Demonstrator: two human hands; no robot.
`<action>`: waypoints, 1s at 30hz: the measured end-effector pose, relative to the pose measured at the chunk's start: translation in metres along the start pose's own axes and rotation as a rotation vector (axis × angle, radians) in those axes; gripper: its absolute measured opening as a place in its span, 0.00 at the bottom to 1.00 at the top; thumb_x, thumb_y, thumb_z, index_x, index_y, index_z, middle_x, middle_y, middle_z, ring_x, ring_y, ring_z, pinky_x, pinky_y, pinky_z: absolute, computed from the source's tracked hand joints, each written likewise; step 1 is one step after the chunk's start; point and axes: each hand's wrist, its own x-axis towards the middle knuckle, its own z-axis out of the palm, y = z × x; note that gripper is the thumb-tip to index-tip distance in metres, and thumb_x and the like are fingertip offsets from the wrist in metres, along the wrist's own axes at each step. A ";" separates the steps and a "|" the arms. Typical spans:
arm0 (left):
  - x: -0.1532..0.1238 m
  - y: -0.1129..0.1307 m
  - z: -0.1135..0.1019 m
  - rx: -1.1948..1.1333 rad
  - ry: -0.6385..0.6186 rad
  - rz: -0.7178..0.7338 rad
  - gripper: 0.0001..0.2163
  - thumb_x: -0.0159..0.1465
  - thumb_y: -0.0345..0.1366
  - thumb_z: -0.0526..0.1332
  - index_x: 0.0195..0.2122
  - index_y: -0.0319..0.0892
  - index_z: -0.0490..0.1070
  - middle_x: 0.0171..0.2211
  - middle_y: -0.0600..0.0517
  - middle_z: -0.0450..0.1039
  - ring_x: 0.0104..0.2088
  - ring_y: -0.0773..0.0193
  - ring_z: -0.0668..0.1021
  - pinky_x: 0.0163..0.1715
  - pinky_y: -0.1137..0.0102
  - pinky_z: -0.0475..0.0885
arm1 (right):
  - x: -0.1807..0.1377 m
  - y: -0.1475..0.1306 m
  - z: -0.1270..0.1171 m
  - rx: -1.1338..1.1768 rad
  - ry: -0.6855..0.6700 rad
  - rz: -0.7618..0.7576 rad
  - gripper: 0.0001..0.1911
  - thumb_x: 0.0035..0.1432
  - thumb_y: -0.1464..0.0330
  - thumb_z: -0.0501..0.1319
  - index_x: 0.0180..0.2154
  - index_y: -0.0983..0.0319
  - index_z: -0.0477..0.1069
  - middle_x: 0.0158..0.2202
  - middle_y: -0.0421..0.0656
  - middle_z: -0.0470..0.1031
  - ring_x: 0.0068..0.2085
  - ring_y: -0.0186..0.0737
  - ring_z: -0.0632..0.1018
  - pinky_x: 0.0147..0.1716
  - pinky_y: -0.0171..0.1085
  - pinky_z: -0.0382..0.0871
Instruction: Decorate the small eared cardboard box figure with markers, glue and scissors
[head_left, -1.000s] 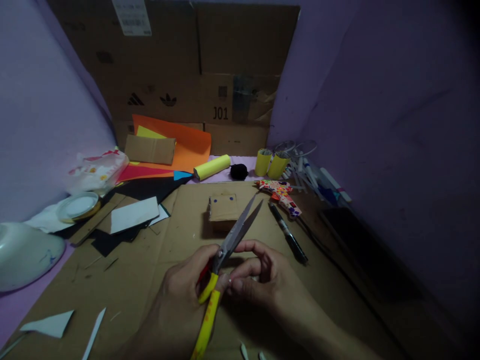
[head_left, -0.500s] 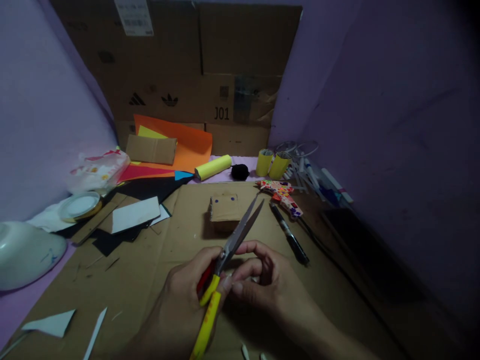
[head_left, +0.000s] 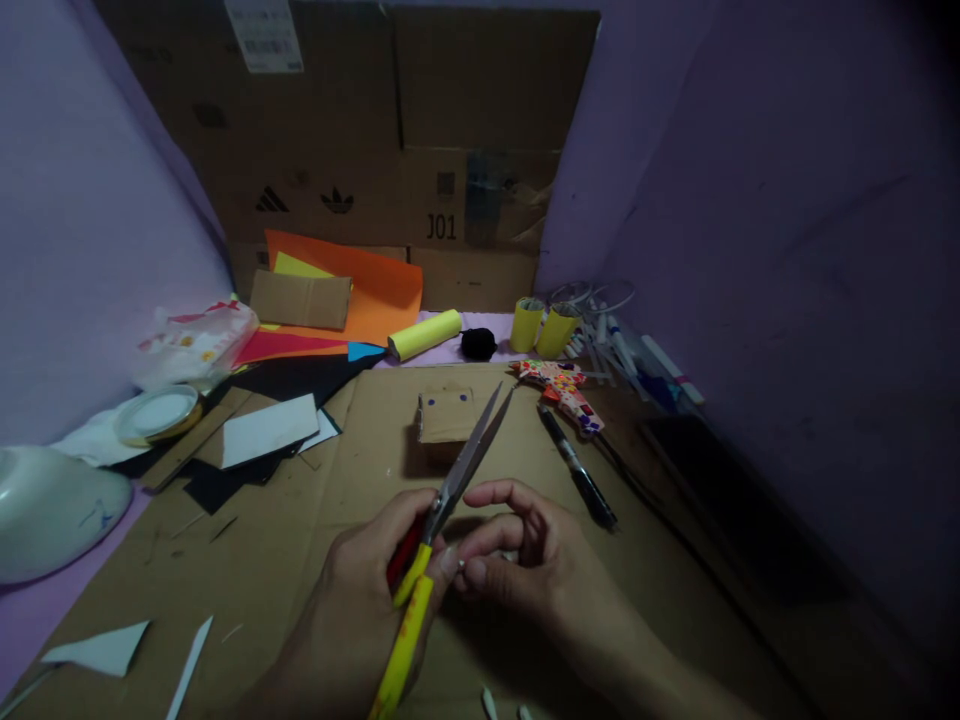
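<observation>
While the head camera is looking forward and down, the left hand (head_left: 367, 580) is holding the scissors (head_left: 469, 450) above the near half of the cardboard sheet (head_left: 375, 480), with fingers wrapping around the handles. The blades are pointing towards the far edge, showing a slim gap at their tips; probably this direction is leaving the left fingertips free for meeting the other hand. The right hand (head_left: 540, 570) is forming a narrow pinch on a small white piece (head_left: 460, 565), too tiny for me to identify, and its index finger is curving above, near the blades. Both forearms are reaching in from the near edge, and the hands are facing each other. Nearer the far edge, a small cardboard box (head_left: 442, 420) is standing, partly hidden by the blades. Towards the far right corner, a patterned glue gun (head_left: 559, 385) and a black marker (head_left: 577, 470) are lying, perhaps put aside for not disturbing the hands, while a white strip (head_left: 189, 668) is lying towards the near left corner.
</observation>
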 end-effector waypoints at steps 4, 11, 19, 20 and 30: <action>0.000 0.004 -0.001 -0.010 -0.027 -0.007 0.06 0.59 0.37 0.60 0.38 0.46 0.71 0.23 0.58 0.73 0.23 0.67 0.76 0.25 0.76 0.71 | 0.000 -0.002 0.001 -0.020 0.007 0.002 0.26 0.38 0.69 0.75 0.39 0.62 0.67 0.22 0.37 0.80 0.24 0.33 0.78 0.28 0.32 0.71; -0.001 0.001 -0.002 0.007 -0.030 0.013 0.06 0.59 0.36 0.58 0.38 0.45 0.70 0.23 0.57 0.72 0.22 0.67 0.75 0.23 0.75 0.70 | -0.001 0.001 -0.001 -0.024 0.014 0.003 0.26 0.37 0.69 0.75 0.39 0.61 0.68 0.23 0.37 0.80 0.23 0.34 0.78 0.26 0.32 0.71; 0.001 0.001 -0.001 -0.029 -0.039 -0.013 0.07 0.58 0.36 0.59 0.39 0.45 0.70 0.24 0.58 0.72 0.22 0.68 0.75 0.24 0.76 0.69 | 0.000 -0.007 0.002 -0.019 0.022 0.044 0.27 0.35 0.67 0.76 0.38 0.61 0.67 0.22 0.38 0.80 0.24 0.35 0.78 0.29 0.35 0.72; 0.001 0.002 -0.002 -0.011 -0.025 -0.010 0.07 0.58 0.36 0.59 0.38 0.45 0.70 0.24 0.58 0.72 0.23 0.68 0.75 0.24 0.76 0.69 | 0.000 -0.010 0.001 -0.034 0.039 0.060 0.27 0.34 0.67 0.76 0.37 0.61 0.67 0.22 0.38 0.79 0.24 0.35 0.78 0.29 0.35 0.71; 0.009 0.002 -0.016 0.164 -0.040 0.012 0.10 0.60 0.36 0.58 0.43 0.45 0.69 0.27 0.56 0.72 0.25 0.67 0.75 0.24 0.76 0.68 | -0.006 -0.008 -0.008 -1.012 -0.119 0.025 0.04 0.47 0.69 0.66 0.28 0.60 0.73 0.23 0.38 0.72 0.24 0.34 0.69 0.23 0.33 0.58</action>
